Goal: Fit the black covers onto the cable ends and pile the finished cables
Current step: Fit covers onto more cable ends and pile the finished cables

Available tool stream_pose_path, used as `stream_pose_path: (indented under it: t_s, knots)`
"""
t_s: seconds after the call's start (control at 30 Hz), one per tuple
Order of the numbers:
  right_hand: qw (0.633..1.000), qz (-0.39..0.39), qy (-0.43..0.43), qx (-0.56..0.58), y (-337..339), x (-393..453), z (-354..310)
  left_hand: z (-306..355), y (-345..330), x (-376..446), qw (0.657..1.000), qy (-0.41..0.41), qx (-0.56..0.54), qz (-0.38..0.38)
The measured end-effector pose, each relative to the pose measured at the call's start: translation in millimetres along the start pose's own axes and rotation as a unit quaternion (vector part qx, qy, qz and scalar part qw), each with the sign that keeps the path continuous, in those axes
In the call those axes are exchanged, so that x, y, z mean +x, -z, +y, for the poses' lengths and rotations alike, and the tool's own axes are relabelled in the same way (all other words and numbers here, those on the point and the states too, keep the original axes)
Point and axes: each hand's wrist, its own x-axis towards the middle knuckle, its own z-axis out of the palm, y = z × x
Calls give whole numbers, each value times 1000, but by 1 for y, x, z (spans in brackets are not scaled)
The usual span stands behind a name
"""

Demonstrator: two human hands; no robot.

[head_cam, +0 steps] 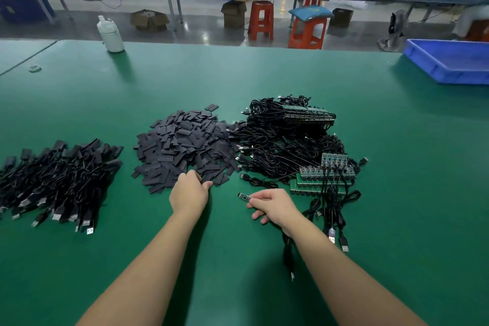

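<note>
A heap of flat black covers (182,143) lies in the middle of the green table (238,71). My left hand (189,192) rests at the heap's near edge, its fingertips pinching a black cover there. My right hand (275,205) grips a cable with a small green circuit board end (244,196) sticking out to the left; its black cord (288,254) trails under my wrist. Uncovered cables with green boards (293,145) are piled to the right of the covers. Covered cables (57,180) are piled at the left.
A blue plastic tray (449,63) stands at the table's far right. A white bottle (111,34) stands at the back left, with a small ring-shaped object (34,68) nearby. Orange stools (307,32) and cardboard boxes stand on the floor beyond the table.
</note>
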Motion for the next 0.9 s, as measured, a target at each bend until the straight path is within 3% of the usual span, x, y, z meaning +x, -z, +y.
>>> stream_pose_path:
  t_s: [0.23,0.47,0.6,0.9]
  knots:
    - [1000,-10,1,22,4,-1,3,-7,7,2,997,-16,-76,12]
    - [999,-24,1,42,6,-1,6,-5,14,-22,970,-201,-130,-50]
    - [999,-24,2,43,6,0,8,2,8,-41,948,-268,-155,-77]
    - [994,-26,2,111,13,-3,24,4,-17,-75,940,-231,-233,-92]
